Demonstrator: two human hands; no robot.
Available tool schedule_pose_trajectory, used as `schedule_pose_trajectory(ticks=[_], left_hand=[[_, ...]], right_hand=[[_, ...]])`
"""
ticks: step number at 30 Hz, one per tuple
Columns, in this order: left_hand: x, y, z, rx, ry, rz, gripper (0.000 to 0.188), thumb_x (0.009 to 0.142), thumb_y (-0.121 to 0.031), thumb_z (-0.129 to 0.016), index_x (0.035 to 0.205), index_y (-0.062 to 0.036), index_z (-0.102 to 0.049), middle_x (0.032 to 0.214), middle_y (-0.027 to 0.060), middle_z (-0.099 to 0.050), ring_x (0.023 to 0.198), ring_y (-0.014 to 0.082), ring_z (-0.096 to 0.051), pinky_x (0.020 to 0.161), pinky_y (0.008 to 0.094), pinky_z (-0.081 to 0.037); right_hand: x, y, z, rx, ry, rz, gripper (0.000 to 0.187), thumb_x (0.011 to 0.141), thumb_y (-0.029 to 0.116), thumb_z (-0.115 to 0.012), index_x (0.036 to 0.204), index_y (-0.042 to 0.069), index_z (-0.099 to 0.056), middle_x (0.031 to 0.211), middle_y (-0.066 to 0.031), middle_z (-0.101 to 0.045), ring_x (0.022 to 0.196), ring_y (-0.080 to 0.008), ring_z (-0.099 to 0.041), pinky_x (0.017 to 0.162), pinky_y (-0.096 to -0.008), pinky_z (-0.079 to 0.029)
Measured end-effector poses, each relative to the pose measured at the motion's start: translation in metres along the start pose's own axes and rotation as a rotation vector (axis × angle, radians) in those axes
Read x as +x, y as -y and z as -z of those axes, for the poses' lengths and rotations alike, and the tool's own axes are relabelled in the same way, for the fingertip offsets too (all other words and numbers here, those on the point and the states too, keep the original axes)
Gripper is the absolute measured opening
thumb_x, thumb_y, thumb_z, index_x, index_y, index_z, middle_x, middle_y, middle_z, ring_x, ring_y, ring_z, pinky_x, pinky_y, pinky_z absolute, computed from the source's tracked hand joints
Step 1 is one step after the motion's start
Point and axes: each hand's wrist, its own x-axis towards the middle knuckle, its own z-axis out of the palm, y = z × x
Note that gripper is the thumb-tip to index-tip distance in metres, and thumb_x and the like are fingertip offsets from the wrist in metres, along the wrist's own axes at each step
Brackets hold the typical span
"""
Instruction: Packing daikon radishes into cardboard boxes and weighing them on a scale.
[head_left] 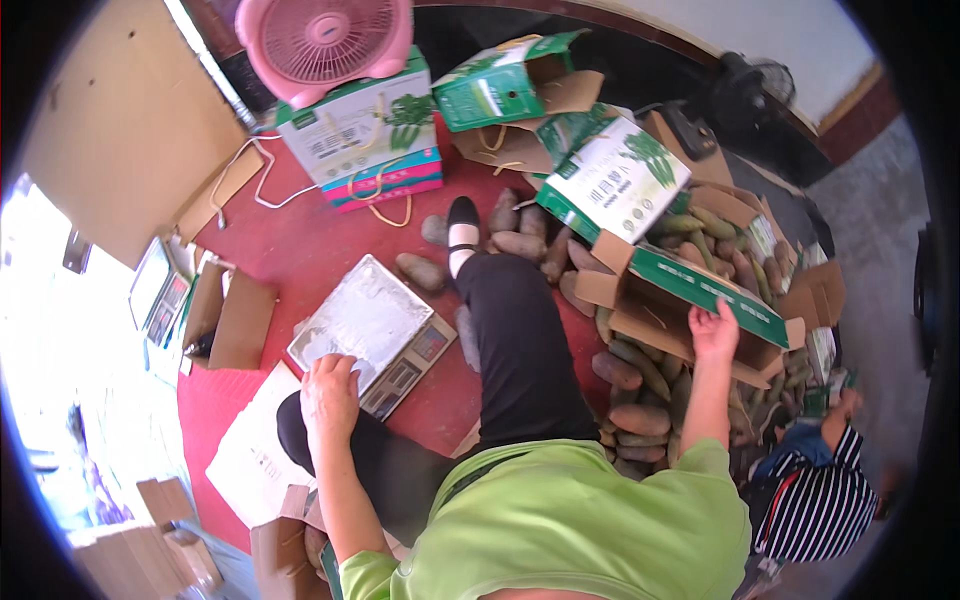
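My left hand (330, 397) is above my bent knee, at the near left corner of a flat electronic scale (365, 315). Its fingers are loosely bent and apart, with nothing in them. The scale has a white, smudged platform and a keypad with a display on its near side. On the right, my right hand (713, 330) touches the green flap (705, 290) of an open cardboard carton (650, 325), palm up and fingers slightly apart. The carton lies tilted on a heap of brown, oblong tubers (640, 420). What it holds inside is hidden.
A pink fan (328, 45) stands on a printed carton (365, 130) at the back. More green-and-white cartons (615, 180) lie far right beside greenish tubers (715, 225). A small brown box (240, 315) stands left. A person in a striped shirt (815, 500) works at right.
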Motion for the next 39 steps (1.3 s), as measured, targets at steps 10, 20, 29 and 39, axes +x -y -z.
schedule_pose_trajectory(ticks=[10, 20, 29, 39], left_hand=[[-0.006, 0.01, 0.001, -0.015, -0.045, -0.018, 0.014, 0.078, -0.012, -0.065, 0.092, -0.0088, -0.067, 0.091, 0.0063, -0.063, 0.091, 0.0259, -0.06, 0.081, 0.0388, -0.046], [-0.007, 0.01, 0.003, -0.054, -0.027, 0.015, 0.015, 0.078, -0.012, -0.066, 0.093, -0.0089, -0.067, 0.093, 0.0068, -0.063, 0.094, 0.0272, -0.058, 0.082, 0.0398, -0.046], [-0.016, 0.019, 0.009, -0.01, -0.038, 0.051, 0.016, 0.079, -0.013, -0.065, 0.094, -0.0086, -0.067, 0.094, 0.0063, -0.062, 0.095, 0.0268, -0.058, 0.082, 0.0394, -0.046], [-0.018, 0.026, 0.01, 0.099, -0.061, 0.076, 0.026, 0.077, -0.016, -0.067, 0.102, -0.0082, -0.066, 0.102, 0.0103, -0.064, 0.101, 0.0279, -0.058, 0.087, 0.0416, -0.045]], right_hand=[[-0.008, 0.03, -0.05, -0.054, 0.046, 0.25, 0.028, 0.09, 0.016, -0.062, 0.115, 0.007, -0.053, 0.105, -0.0077, -0.062, 0.089, -0.0191, -0.059, 0.069, -0.0313, -0.048], [-0.13, 0.023, -0.2, -0.379, 0.62, 0.598, 0.043, 0.089, 0.003, -0.06, 0.129, -0.003, -0.046, 0.123, -0.0079, -0.053, 0.111, -0.0169, -0.052, 0.092, -0.0347, -0.044], [-0.196, -0.061, -0.309, -0.835, 1.228, 0.823, 0.016, 0.089, 0.008, -0.062, 0.101, -0.002, -0.064, 0.088, -0.0043, -0.066, 0.078, -0.0106, -0.058, 0.072, -0.0257, -0.047], [-0.232, -0.257, -0.313, -1.136, 1.78, 1.578, 0.012, 0.074, 0.013, -0.055, 0.083, 0.016, -0.063, 0.076, -0.0003, -0.061, 0.074, -0.0196, -0.059, 0.062, -0.0348, -0.045]])
